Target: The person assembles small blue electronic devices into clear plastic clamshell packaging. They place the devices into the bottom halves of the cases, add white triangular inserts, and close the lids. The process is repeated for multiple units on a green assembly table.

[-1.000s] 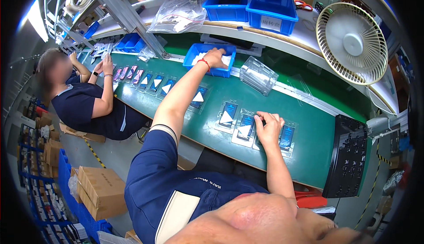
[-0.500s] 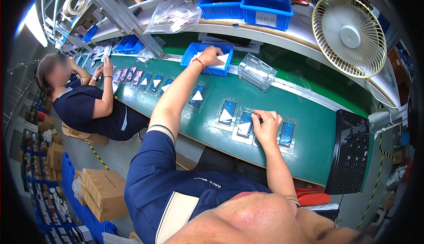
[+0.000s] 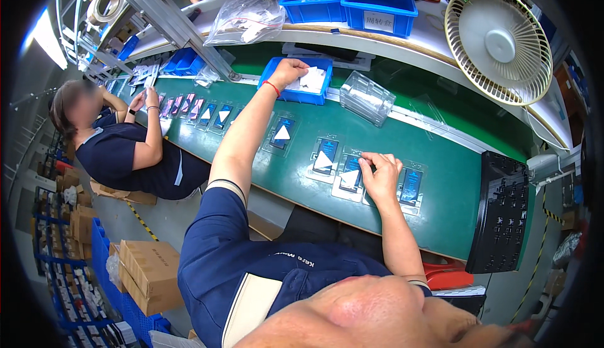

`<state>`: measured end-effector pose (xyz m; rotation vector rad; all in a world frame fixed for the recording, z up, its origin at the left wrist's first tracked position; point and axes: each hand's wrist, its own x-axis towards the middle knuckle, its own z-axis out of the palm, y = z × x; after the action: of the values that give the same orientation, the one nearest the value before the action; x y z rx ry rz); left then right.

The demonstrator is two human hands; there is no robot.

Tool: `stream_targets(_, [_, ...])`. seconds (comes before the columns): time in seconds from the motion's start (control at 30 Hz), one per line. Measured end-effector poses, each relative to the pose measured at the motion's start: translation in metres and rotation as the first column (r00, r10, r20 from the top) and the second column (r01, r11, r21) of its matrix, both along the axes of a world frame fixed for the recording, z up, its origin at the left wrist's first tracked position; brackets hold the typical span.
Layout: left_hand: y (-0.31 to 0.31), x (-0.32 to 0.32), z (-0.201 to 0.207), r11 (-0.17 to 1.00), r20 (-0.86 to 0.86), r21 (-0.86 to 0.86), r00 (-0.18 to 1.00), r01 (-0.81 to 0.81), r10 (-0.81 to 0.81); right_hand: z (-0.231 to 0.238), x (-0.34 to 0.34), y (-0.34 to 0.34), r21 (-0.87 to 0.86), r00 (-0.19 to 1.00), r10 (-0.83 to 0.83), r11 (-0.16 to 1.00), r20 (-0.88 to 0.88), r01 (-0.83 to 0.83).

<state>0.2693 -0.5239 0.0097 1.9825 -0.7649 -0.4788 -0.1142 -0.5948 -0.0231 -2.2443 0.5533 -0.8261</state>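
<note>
My left hand (image 3: pixel 289 73) reaches over the blue bin (image 3: pixel 269 69), with its fingertips pinched at the edge of a white paper piece (image 3: pixel 313 78). More white pieces lie in that bin. My right hand (image 3: pixel 381 175) hovers at or rests on a row of clear plastic packs, its thumb and forefinger close together. Anything between them is too small to make out. Left of it sit two packs with dark blue inserts, one nearer pack (image 3: pixel 350 178) and another pack (image 3: pixel 325 158), each bearing a white triangle. The pack to its right (image 3: pixel 411 187) shows no triangle. My right hand partly hides another pack.
A clear plastic box (image 3: pixel 367 98) stands right of the bin. Along the green table (image 3: pixel 440 222) more packs (image 3: pixel 282 133) run toward a seated co-worker (image 3: pixel 135 140). A black tray (image 3: pixel 500 213) is at the right end. A fan (image 3: pixel 499 46) and blue bins (image 3: pixel 379 5) occupy the shelf.
My left hand has risen out of the bin and shifted slightly left, uncovering white pieces. My right hand has stayed in place. The co-worker's hands have lowered a little.
</note>
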Motion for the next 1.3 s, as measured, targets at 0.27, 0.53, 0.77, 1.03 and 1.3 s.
stream_targets(0.27, [0.010,0.006,0.000,0.991,0.111,0.047,0.987,-0.123,0.117,0.000,0.000,-0.001,0.015,0.999,0.020,1.000,-0.026,-0.019])
stream_targets(0.53, [0.021,-0.010,0.017,0.951,0.026,-0.189,0.967,-0.246,0.255,-0.002,0.002,0.000,0.044,0.999,0.037,0.998,-0.026,-0.036])
stream_targets(0.77, [0.021,-0.135,0.019,0.954,-0.250,-0.263,0.945,0.142,-0.209,0.006,0.008,-0.003,0.379,0.976,-0.050,0.925,0.213,-0.035])
stream_targets(1.03, [0.016,-0.254,-0.007,0.919,-0.225,-0.168,0.894,0.356,-0.388,0.001,-0.010,-0.022,0.313,0.974,-0.092,0.949,0.208,0.023])
stream_targets(1.3, [0.022,-0.271,-0.005,0.944,0.401,-0.265,0.913,0.197,-0.078,0.004,-0.051,-0.013,-0.269,0.962,-0.250,0.939,-0.107,0.214])
